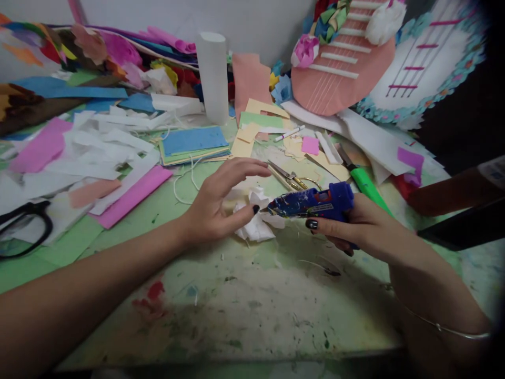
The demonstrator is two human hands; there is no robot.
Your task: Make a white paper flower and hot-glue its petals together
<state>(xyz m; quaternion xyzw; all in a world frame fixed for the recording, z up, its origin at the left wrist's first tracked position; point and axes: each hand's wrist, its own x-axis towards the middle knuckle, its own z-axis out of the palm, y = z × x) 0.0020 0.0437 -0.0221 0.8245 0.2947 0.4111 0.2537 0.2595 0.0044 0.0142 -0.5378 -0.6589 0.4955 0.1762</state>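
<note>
A blue hot glue gun (311, 202) is gripped in my right hand (366, 226), its nozzle pointing left. The nozzle tip is close to a crumpled white paper piece (256, 227), shaped somewhat like a flower, on the table. My left hand (221, 200) reaches over that paper from the left, fingers stretched out and thumb apart from them. The left thumb tip lies at the paper's upper edge; whether it presses on it I cannot tell. Just behind the glue gun lie scissors with gold handles (302, 181).
White paper strips (110, 139) and a pink strip (134, 197) cover the left, with black-handled scissors (27, 226). Stacked coloured cards (195, 142) lie mid-table. A white paper roll (213, 79) stands behind. A green-handled knife (366, 187) and guitar-shaped paper crafts (343, 68) are right.
</note>
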